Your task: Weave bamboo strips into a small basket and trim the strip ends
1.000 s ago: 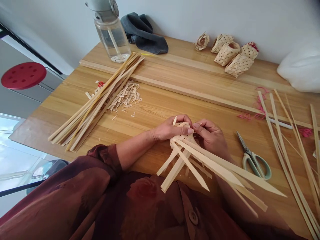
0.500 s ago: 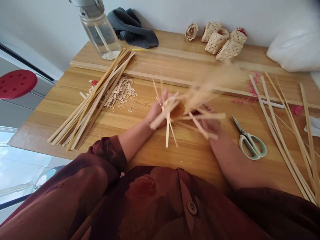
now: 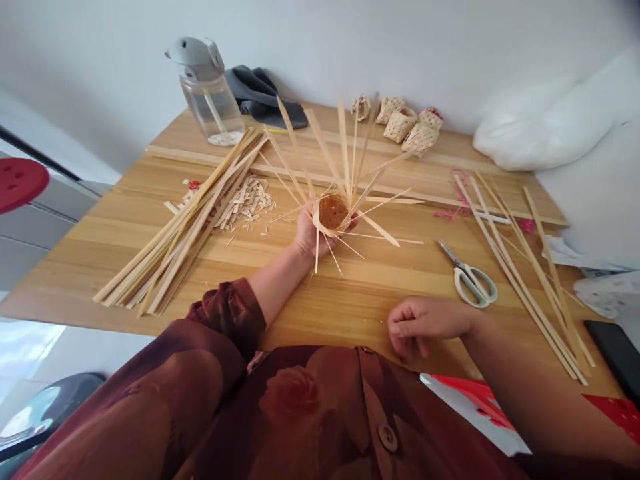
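Observation:
My left hand [image 3: 306,235] is wrapped round a small woven basket [image 3: 334,212] of pale strips, its round mouth facing me. Long loose strip ends fan out from its rim in all directions, and holes dot the inside. The fingertips partly show at the basket's right side. Lower down, near the table's front edge, my right hand [image 3: 420,325] hovers with its fingers loosely bent and slightly apart. Nothing is visible in it. A pair of scissors [image 3: 471,277] with pale handles lies just above that hand, blades pointing up and left.
A bundle of long strips [image 3: 185,227] lies left beside a heap of short offcuts [image 3: 249,202]. More strips [image 3: 533,267] are spread at the right, near a black phone [image 3: 614,353]. At the back stand a water bottle [image 3: 213,100], a dark cloth [image 3: 263,97], small finished baskets [image 3: 400,125] and a white bag [image 3: 535,133].
My right hand has left the basket and moved down toward the table's front edge. The basket, blurred in motion before, is now steady in my left hand. The view has shifted right.

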The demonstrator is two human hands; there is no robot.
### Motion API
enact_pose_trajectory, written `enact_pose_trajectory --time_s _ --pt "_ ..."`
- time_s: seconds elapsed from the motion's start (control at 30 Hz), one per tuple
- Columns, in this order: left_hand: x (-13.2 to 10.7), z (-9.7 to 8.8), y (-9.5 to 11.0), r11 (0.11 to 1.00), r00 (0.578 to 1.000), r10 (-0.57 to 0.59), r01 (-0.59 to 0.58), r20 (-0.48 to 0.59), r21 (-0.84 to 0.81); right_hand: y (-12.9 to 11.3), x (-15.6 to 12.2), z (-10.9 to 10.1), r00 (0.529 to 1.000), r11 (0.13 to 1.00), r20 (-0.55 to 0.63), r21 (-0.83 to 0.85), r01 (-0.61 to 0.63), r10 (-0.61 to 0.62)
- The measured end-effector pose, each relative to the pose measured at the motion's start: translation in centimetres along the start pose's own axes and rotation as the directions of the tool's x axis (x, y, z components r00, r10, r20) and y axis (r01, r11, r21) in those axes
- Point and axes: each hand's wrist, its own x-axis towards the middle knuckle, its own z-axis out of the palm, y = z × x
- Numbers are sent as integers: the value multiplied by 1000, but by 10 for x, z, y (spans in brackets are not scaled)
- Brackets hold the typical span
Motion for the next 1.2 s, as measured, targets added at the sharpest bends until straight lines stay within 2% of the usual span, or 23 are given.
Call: enact_pose_trajectory --time_s 0.07,0.1,0.13,0.17,0.2,0.23,0.3,0.37,0.4,0.43,0.47,0.53,0.57,0.6,0.63,0.7,0.77,0.83,0.87,0.97,1.03,1.1,1.2 --pt "-7 7 4 1000 999 6 -5 48 -8 -10 21 2 999 999 -29 18 -27 28" --pt "-12 11 6 1000 997 13 -12 75 -12 -22 37 0 998 1000 -62 8 5 -4" --pt "-17 15 8 1000 995 28 -26 98 -14 -39 57 -3 975 992 -183 -39 122 -127" --pt "-22 18 9 999 993 41 -41 107 -2 -59 77 -8 867 946 -380 -135 294 -324" --pt "-27 20 11 999 994 38 -41 107 20 -80 97 -13 599 853 -620 -265 449 -507" --pt "-30 22 13 998 994 29 -34 102 47 -99 114 -18 450 809 -702 -318 495 -551" --pt "-33 22 17 996 994 79 -82 75 43 -123 136 -24 299 763 -760 -371 529 -577" --pt "-30 19 20 993 990 114 -117 79 30 -122 139 -22 221 740 -774 -418 527 -594" --pt "-28 18 21 992 990 118 -120 81 24 -111 134 -19 183 735 -779 -447 511 -600" --pt "-26 16 21 993 990 118 -120 72 19 -95 125 -15 119 735 -783 -505 453 -611" --pt "-23 16 19 994 992 111 -112 58 14 -77 114 -12 29 755 -809 -534 380 -587" --pt "-21 16 14 997 997 77 -77 10 12 -39 90 -9 -179 833 -873 -487 262 -454" --pt "-20 17 10 999 999 45 -45 -11 17 -24 79 -9 -257 869 -894 -429 247 -368" --pt "-21 18 5 999 999 14 -13 -32 29 -12 70 -11 -307 893 -912 -358 274 -272" --pt "-22 19 0 999 999 -4 5 -42 41 -4 64 -13 -308 892 -931 -299 339 -195" --pt "-23 21 -10 997 999 -29 31 -30 69 -1 60 -18 -213 845 -965 -239 478 -153" --pt "-23 22 -15 995 1000 -4 5 -9 104 -6 63 -21 -101 744 -976 -212 634 -192" --pt "-22 22 -17 992 999 37 -37 2 122 -13 68 -20 -38 640 -977 -167 750 -211" --pt "-20 21 -16 990 998 70 -70 2 123 -15 69 -20 -17 606 -979 -140 783 -204" --pt "-16 20 -15 972 975 218 -212 -50 102 -12 71 -19 58 587 -979 -69 806 -195" --pt "-13 20 -18 957 957 280 -272 -77 105 -7 71 -20 82 578 -975 -54 814 -207" --pt "-11 20 -24 940 939 332 -322 -84 117 -4 72 -22 75 561 -976 -54 826 -205" --pt "-10 20 -35 922 939 341 -328 -33 207 -3 74 -24 55 539 -980 -56 840 -189"
